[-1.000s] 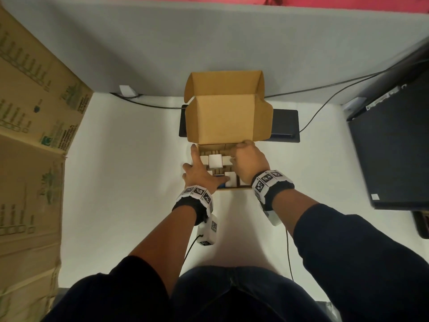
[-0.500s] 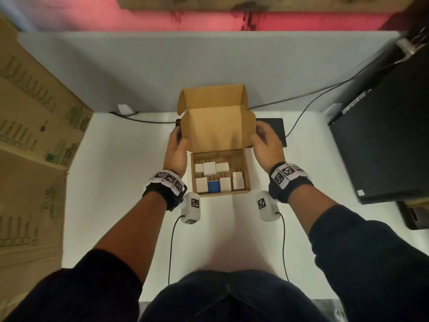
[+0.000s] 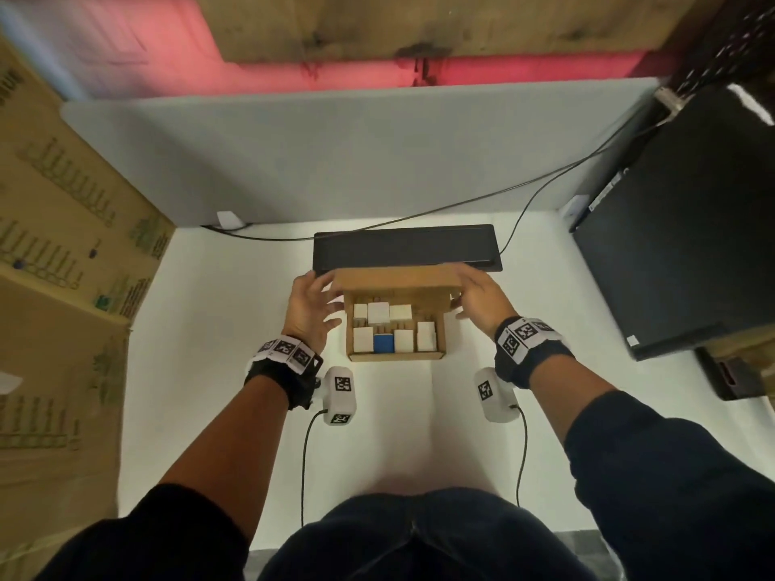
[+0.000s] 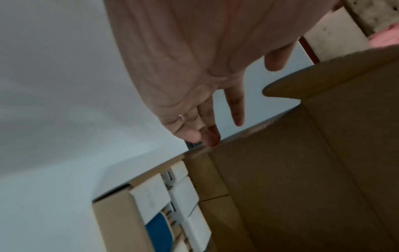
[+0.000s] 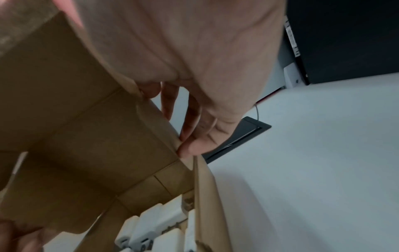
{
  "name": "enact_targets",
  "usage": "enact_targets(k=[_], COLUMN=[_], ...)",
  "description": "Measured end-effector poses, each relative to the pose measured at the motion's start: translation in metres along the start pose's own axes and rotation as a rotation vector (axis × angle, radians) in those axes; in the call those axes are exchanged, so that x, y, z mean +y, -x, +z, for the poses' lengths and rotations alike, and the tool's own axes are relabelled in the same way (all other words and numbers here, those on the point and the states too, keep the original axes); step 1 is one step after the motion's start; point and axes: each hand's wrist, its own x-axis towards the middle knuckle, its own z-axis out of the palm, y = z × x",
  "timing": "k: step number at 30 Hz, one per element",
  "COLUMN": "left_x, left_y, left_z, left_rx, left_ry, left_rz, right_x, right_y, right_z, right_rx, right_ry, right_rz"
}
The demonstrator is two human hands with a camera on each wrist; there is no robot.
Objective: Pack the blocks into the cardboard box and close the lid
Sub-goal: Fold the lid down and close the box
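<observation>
A small cardboard box [image 3: 396,356] stands on the white table, filled with several white blocks [image 3: 378,313] and one blue block [image 3: 383,343]. Its lid [image 3: 396,278] leans forward over the back row, seen nearly edge-on. My left hand [image 3: 312,301] is at the lid's left end, my right hand [image 3: 476,295] at its right end. In the left wrist view the left hand [image 4: 205,119] has straight fingers whose tips touch the back of the lid [image 4: 302,170]. In the right wrist view the right hand [image 5: 194,127] lays its fingers along the lid [image 5: 86,136] at its side edge.
A flat black device [image 3: 407,247] lies just behind the box, with a cable [image 3: 419,213] running to the right. A black computer case [image 3: 679,228] stands at the right, a big cardboard carton [image 3: 63,287] at the left, a grey partition [image 3: 335,161] at the back.
Both hands left the blocks inside the box and went to the two sides of the upright lid. The lid has since tipped forward over the box.
</observation>
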Motion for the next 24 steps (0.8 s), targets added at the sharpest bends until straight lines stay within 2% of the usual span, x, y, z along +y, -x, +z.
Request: enact_targets(k=[5, 9, 12, 14, 17, 19, 21, 24], left_x=[-0.012, -0.014, -0.02, -0.031, -0.048, -0.065, -0.08, -0.094], left_y=[0.004, 0.009, 0.006, 0.006, 0.019, 0.024, 0.027, 0.035], left_z=[-0.009, -0.008, -0.007, -0.01, -0.013, -0.017, -0.023, -0.028], left_rx=[-0.039, -0.052, -0.026, -0.038, 0.03, 0.019, 0.022, 0.033], left_ry=[-0.227, -0.327, -0.497, -0.739, -1.019, -1.062, -0.986, -0.804], left_rz=[-0.027, -0.052, 0.001, 0.071, 0.09, 0.027, -0.085, -0.149], right_x=[0.007, 0.008, 0.017, 0.027, 0.043, 0.056, 0.068, 0.082], right_y=[0.018, 0.028, 0.028, 0.031, 0.043, 0.053, 0.062, 0.073], right_z=[-0.002, -0.002, 0.002, 0.006, 0.009, 0.01, 0.011, 0.016], right_rx=[-0.072, -0.125, -0.107, -0.102, -0.078, -0.14, -0.245, -0.238], right_ry=[-0.085, -0.116, 0.066, 0.24, 0.38, 0.426, 0.505, 0.353], right_rz=[0.098, 0.132, 0.091, 0.075, 0.139, 0.224, 0.247, 0.247])
